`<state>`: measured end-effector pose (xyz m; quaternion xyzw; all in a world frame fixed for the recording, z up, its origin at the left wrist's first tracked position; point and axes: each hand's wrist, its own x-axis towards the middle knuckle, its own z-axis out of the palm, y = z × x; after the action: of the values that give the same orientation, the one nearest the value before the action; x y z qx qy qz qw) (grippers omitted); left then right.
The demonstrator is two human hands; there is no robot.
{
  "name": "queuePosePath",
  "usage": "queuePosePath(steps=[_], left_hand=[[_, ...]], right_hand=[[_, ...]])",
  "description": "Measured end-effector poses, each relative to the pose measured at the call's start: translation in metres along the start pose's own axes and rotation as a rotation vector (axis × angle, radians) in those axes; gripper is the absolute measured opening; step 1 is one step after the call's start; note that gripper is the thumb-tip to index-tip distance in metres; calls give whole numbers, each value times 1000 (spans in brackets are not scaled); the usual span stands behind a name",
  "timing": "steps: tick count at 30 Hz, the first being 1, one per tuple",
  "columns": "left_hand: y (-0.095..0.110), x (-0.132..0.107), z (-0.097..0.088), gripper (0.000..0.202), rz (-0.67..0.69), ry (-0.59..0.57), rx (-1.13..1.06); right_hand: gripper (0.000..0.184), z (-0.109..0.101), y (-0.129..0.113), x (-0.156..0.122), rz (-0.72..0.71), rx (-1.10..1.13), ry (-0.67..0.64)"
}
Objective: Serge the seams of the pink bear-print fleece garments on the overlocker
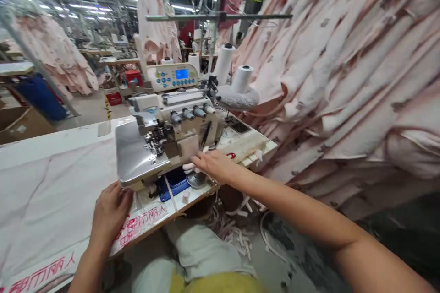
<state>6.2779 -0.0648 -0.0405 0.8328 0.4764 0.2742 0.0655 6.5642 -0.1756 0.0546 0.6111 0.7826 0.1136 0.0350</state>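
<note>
Cream overlock sewing machine (185,121) stood on a white-covered worktop (51,183), its steel bed plate (135,155) toward the person. Right hand (213,165) was open, fingers (202,159) extended, touching a small pale fabric scrap (188,168) at the machine's front edge. Left hand (110,214) was by the plate's near corner, fingers curled; could not tell if gripping anything. White thread cones (224,64) stood behind; pale pink garments (343,68) hung right.

Pale pink cloth (343,78) is marked with rust-brown streaks and blotches. Red lettering (142,219) is printed on a white table cover (51,183). A cream sewing machine (182,119) is fitted with a bright blue screen (182,73).
</note>
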Motion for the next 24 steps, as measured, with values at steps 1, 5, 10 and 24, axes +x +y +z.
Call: queuePosePath(steps=[1, 5, 10, 24], left_hand=[[2, 1, -1, 35, -5, -14, 13], [11, 7, -7, 39, -119, -155, 116], [21, 14, -12, 40, -345, -361, 243], [-3, -63, -35, 44, -143, 30, 84]], right_hand=[[18, -4, 2, -11, 35, 13, 41], [11, -1, 17, -80, 262, 33, 767], [21, 66, 55, -159, 872, -58, 1381], [20, 102, -28, -122, 401, 483, 856]])
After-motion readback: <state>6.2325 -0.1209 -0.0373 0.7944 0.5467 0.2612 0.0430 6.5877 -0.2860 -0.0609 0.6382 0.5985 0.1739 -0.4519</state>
